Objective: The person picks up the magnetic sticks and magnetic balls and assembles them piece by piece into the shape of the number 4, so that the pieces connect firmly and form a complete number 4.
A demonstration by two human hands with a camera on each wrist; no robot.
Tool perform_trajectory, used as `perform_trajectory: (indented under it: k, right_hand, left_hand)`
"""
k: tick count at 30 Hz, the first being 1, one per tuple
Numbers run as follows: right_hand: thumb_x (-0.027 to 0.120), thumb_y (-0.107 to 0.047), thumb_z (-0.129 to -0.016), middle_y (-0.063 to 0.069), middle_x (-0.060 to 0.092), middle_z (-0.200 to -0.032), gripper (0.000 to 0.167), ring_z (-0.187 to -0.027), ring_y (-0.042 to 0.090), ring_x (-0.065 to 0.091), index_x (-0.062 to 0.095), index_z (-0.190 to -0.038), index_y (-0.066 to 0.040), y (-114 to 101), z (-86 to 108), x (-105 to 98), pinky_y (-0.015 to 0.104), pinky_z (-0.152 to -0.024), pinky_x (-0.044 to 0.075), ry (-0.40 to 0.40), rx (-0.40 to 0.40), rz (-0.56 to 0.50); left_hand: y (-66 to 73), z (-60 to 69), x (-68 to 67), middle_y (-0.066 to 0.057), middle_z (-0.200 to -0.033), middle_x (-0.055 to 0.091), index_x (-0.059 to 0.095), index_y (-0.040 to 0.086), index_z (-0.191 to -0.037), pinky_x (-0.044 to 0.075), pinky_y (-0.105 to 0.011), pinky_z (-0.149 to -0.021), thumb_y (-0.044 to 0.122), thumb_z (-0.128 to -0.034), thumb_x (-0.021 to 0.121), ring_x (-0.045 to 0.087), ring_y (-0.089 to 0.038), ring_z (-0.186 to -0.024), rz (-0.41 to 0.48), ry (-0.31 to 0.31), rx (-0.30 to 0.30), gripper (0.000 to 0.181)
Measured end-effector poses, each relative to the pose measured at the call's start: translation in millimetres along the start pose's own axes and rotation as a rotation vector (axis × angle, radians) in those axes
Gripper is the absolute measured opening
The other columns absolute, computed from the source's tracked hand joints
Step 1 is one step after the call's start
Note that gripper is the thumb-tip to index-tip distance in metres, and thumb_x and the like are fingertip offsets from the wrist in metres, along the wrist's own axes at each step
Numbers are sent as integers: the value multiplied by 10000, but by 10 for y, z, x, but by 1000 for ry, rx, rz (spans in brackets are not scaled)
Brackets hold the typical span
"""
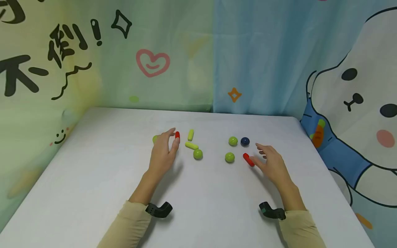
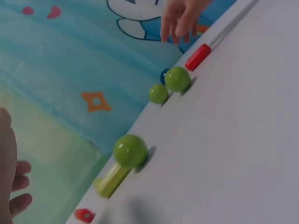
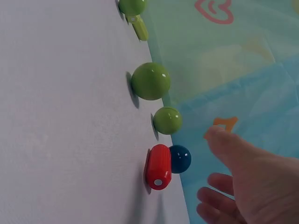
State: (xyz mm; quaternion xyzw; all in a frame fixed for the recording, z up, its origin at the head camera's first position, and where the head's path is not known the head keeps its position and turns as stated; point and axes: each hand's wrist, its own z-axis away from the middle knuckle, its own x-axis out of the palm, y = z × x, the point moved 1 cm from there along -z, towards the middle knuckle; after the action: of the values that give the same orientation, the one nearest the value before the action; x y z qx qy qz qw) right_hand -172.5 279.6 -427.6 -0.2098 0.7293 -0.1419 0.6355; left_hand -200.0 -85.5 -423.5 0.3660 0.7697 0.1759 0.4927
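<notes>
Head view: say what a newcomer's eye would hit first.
The large white cartoon animal on the right of the backdrop likely stands out first. Next come a red cylinder near the left hand and another red cylinder near the right hand, vivid on the white table.

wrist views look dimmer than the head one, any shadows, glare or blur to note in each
Head view: brightest, soft shadows on the white table near the left hand and right hand; left wrist view: dim, glints on the lowest green ball, a blurry-edged shadow at the bottom; right wrist view: also dim, glints on the biggest-looking green ball, a shadow beside the red cylinder.
</notes>
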Motion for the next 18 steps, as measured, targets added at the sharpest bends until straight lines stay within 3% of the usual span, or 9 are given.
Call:
perform_trajectory:
  k: [5, 9, 14, 18]
  right_hand:
    - [716, -259, -844, 166, 600, -1176, 542, -1024, 350, 619, 539, -1314, -55, 54, -35, 48, 488, -860, 508, -75, 18, 10]
    - [743, -253, -820, 164, 628, -1122, 522, -982, 323, 630, 579, -1267, -39, 94, -30, 63, 465, -841, 523, -110, 25, 38]
    - [762, -230, -797, 161, 642, -1078, 506, -931, 292, 624, 603, -1234, -32, 139, -3, 79, 450, -818, 529, -92, 49, 69]
    - [760, -247, -800, 147, 654, -1053, 479, -901, 267, 630, 623, -1211, -44, 157, -4, 148, 431, -794, 539, -72, 54, 54]
  left_hand:
    - [112, -85, 319, -49, -1192, 620, 564, 99, -1258, 410, -383, -997, 291, -983, 484, 527, -210, -1143, 115, -60, 55, 345]
    - [326, -140, 607, -2, -1180, 628, 602, 124, -1216, 434, -348, -987, 291, -968, 530, 538, -154, -1141, 161, -125, 91, 307]
    - [639, -238, 979, 14, -1159, 633, 632, 137, -1184, 441, -290, -987, 318, -943, 583, 558, -125, -1140, 188, -268, 184, 305]
    - [780, -319, 1245, 20, -1144, 641, 646, 155, -1176, 439, -250, -981, 324, -926, 609, 565, -114, -1127, 141, -385, 231, 304]
